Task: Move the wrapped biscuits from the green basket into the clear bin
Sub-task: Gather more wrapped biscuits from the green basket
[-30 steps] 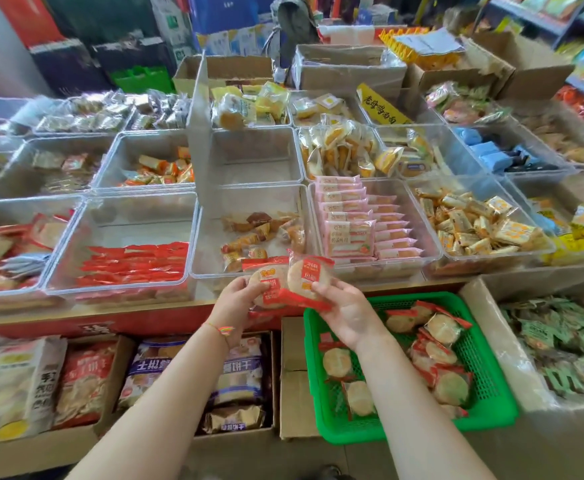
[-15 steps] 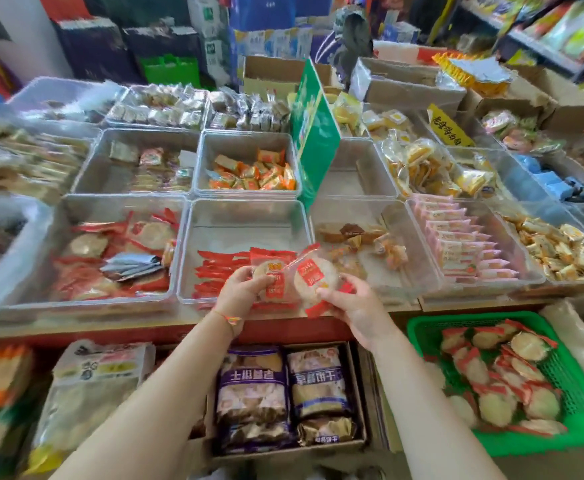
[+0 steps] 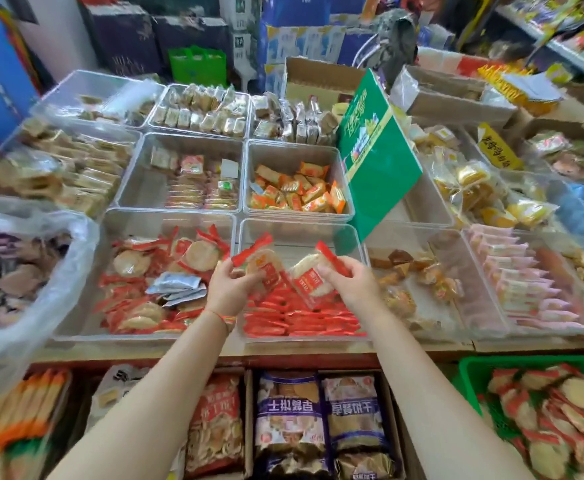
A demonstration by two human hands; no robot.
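Shop counter packed with clear bins of wrapped snacks; cartons of bagged goods below the front edge. Both hands are raised over the two front bins.

Left hand [image 3: 230, 287] pinches one wrapped biscuit [image 3: 262, 268], its red end pointing up and to the left. Right hand [image 3: 351, 284] grips a second biscuit packet [image 3: 309, 277], long axis tilted up toward the right. The two packets nearly meet between the hands.

The clear bin [image 3: 171, 220] that already holds the same round red-wrapped biscuits lies just left of the left hand and slightly below it. The bin directly under both hands holds flat red packets, apparently a different product. So the left hand is nearer the drop; the right must cross leftward.

The green basket [image 3: 470, 370], still well stocked, sits low and well right of the right hand.
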